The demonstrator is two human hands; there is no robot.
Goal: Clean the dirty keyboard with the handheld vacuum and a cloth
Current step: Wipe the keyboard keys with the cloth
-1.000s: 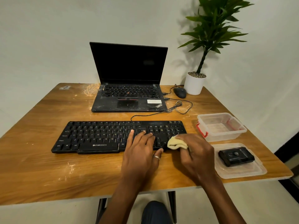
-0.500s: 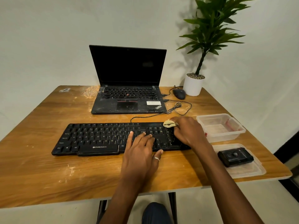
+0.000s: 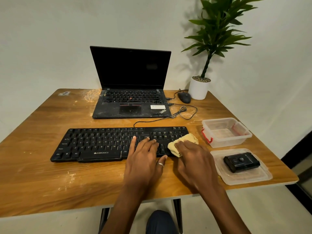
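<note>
Keyboard (image 3: 101, 142) under flat left hand (image 3: 143, 159); cloth (image 3: 189, 139) in grasp of right hand (image 3: 194, 161), now nearer, at right end.

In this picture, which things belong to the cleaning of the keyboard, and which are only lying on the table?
For the job: keyboard; cloth, held on its right end by the right hand; left hand, flat on the keys; black device on the lid, probably the vacuum.
Lying about: laptop; mouse; potted plant; clear plastic box.

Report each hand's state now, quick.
Left hand: open, fingers flat on the keyboard.
Right hand: holding the cloth on the keyboard's right end.
</note>
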